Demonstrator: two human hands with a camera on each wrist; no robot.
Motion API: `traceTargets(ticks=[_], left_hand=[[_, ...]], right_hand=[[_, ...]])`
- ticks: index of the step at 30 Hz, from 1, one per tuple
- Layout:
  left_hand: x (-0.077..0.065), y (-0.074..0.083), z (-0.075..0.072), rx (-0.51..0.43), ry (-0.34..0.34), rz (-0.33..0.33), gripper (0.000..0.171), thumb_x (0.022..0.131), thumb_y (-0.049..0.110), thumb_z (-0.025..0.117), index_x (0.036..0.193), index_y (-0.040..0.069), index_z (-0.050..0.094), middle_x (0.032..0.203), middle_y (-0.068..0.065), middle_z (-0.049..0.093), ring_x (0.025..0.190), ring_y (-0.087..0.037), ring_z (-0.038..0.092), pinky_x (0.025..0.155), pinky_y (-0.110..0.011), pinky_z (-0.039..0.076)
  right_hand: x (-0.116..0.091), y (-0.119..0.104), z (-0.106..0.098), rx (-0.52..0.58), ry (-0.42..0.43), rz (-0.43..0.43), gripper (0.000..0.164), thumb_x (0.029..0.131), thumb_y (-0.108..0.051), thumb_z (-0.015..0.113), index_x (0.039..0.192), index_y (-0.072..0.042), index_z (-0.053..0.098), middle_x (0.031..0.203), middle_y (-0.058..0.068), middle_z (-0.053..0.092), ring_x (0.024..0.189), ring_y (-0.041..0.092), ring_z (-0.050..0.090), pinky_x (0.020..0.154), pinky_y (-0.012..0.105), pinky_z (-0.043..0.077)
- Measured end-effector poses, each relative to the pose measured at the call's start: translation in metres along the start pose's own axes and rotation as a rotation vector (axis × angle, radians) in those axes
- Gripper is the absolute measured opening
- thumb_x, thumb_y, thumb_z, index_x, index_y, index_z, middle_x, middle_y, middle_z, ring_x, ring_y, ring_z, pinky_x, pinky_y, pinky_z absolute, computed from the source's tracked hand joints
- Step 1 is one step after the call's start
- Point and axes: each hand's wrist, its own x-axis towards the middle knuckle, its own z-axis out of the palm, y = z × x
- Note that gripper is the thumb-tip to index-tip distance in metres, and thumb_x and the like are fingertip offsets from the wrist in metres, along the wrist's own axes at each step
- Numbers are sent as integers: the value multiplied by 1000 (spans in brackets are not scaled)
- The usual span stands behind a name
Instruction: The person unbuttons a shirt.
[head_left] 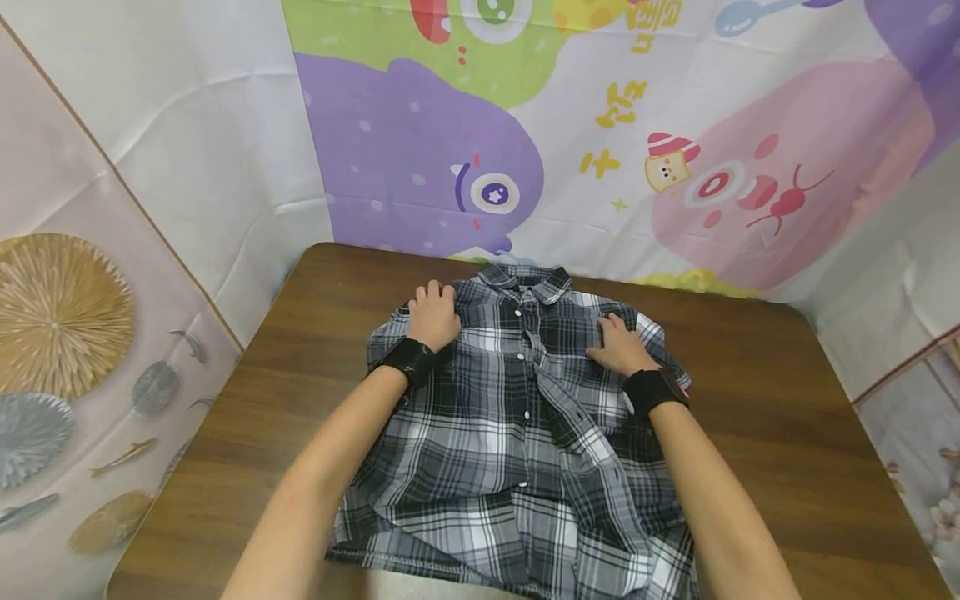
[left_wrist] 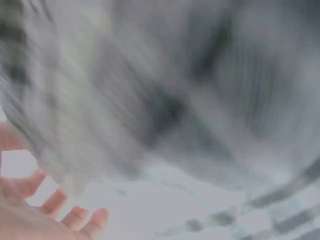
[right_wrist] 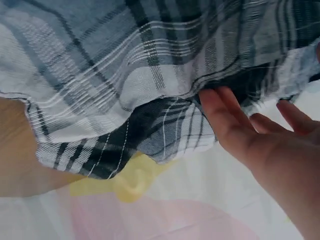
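A black, grey and white plaid shirt [head_left: 487, 408] with a collar and white buttons lies front up, its collar at the far side. My left hand [head_left: 435, 317] rests on the shirt near the shoulder on the left; in the left wrist view that hand [left_wrist: 55, 215] has its fingers apart beside blurred plaid cloth. On the other side, my right hand [head_left: 621, 346] touches the cloth near the right sleeve. The right wrist view shows the right hand's fingers [right_wrist: 225, 115] against a fold of the shirt [right_wrist: 165, 60], with two fingertips partly under the cloth. Loose folds run down the shirt's button front.
The shirt lies on a brown wooden table [head_left: 765, 400] with rounded corners. Behind it hangs a cloth [head_left: 585, 208] printed with cartoon monsters. Pale patterned hangings [head_left: 180, 150] stand on the left and right sides. Each wrist wears a black band [head_left: 411, 360].
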Motion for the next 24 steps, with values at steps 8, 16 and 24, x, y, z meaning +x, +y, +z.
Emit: traceTargets(ticks=[8,16,24], left_hand=[[-52,19,-18,7,-76,196,21,90,15,56,109,7,59,121,-18,49,109,-37,44,87,-50,39],[-102,23,-22,-4,-85,324,22,87,22,63,106,10,61,115,-13,52,103,-34,48,84,-49,43],[-140,31,-28,-79,-95,401,21,86,23,65,103,11,62,98,-6,55,83,-23,47,72,-39,41]], right_hand=[[-37,6,-3,102,-16,-156,62,92,-32,55,136,8,35,139,35,28,127,50,30,100,58,31],[-80,3,0,158,-35,-197,52,94,-23,53,135,6,39,138,31,36,126,47,35,100,58,33],[-119,-11,10,234,6,-271,44,93,-20,55,129,4,48,128,24,51,107,41,53,86,50,45]])
